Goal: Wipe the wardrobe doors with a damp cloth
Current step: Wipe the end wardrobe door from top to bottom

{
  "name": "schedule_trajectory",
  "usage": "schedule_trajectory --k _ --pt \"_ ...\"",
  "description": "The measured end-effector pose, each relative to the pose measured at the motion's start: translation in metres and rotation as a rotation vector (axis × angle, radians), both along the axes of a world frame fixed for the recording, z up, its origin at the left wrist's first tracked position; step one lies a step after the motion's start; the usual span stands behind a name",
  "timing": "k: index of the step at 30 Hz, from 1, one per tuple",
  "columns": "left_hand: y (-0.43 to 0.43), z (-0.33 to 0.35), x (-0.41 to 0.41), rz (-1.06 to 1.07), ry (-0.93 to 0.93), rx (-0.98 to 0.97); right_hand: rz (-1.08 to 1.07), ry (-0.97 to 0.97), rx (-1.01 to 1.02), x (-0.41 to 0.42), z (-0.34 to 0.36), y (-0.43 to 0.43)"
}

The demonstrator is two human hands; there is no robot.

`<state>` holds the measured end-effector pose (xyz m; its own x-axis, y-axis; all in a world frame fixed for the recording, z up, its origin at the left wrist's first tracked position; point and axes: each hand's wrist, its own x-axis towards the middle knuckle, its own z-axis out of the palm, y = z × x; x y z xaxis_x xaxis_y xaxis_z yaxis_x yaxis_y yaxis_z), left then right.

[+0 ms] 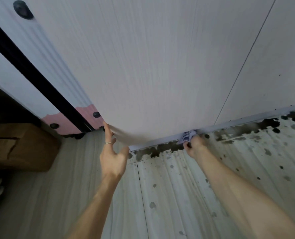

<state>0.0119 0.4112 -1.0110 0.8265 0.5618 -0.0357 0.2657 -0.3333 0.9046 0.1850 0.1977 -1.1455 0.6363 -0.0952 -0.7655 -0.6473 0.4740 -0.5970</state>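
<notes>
Down at lower centre, right hand (194, 145) is clutching the bunched cloth (186, 136) against the bottom edge of the wardrobe door (160, 66), left hand (113, 154) is touching it, fingers relaxed. Pressing evenly along that edge is probably smartest.

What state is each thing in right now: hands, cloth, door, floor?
wardrobe door: lower edge blurred; open or shut unclear
left hand: open, fingertips on the door's lower corner
cloth: bunched, pressed against the wardrobe's bottom strip
right hand: grips the cloth
floor: spotted with dark stains
</notes>
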Motion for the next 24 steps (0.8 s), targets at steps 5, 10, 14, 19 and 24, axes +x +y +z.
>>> schedule_trajectory --k 5,10,14,19,24 --pt "0.004 -0.009 0.003 0.032 0.031 0.043 0.002 -0.003 0.149 -0.016 -0.002 0.018" --pt "0.004 -0.008 0.004 0.020 0.016 0.004 -0.161 0.016 0.052 0.001 0.001 -0.005" --pt "0.002 -0.008 0.004 0.002 0.019 0.012 0.013 -0.025 0.085 -0.024 0.010 0.031" --pt "0.020 0.001 -0.004 -0.068 0.075 0.061 0.234 -0.010 0.060 -0.066 0.005 0.106" --pt "0.050 0.020 -0.009 -0.142 0.113 0.171 0.611 -0.071 0.047 -0.092 0.005 0.149"
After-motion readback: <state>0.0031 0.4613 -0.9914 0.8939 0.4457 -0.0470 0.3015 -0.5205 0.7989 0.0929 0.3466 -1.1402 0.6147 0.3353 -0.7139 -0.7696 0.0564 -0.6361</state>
